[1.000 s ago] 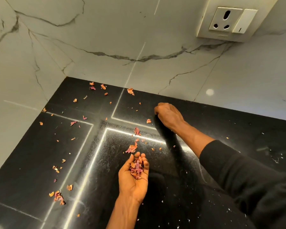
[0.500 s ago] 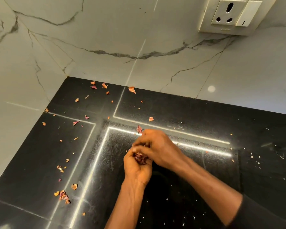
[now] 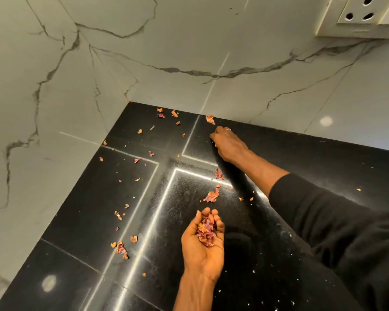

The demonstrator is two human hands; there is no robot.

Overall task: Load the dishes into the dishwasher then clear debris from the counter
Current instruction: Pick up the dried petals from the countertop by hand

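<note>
My left hand [image 3: 202,245] is palm-up in a half-closed cup, fingers curled round a heap of dried pink-and-orange petal scraps [image 3: 204,231]. The heap's long axis runs heel to fingertips, pointing at the back wall.

Reference is the back-left corner [image 3: 130,104] of the glossy black stone counter [image 3: 76,221]:
- left hand: well forward and right of it
- right hand [image 3: 229,143]: knuckles-up at the back edge, right of it, just beside a curled orange flake [image 3: 210,119] at the wall

Can't tell if the right hand pinches anything; its fingertips are hidden. Loose scraps spread forward from the corner, no common direction.
</note>
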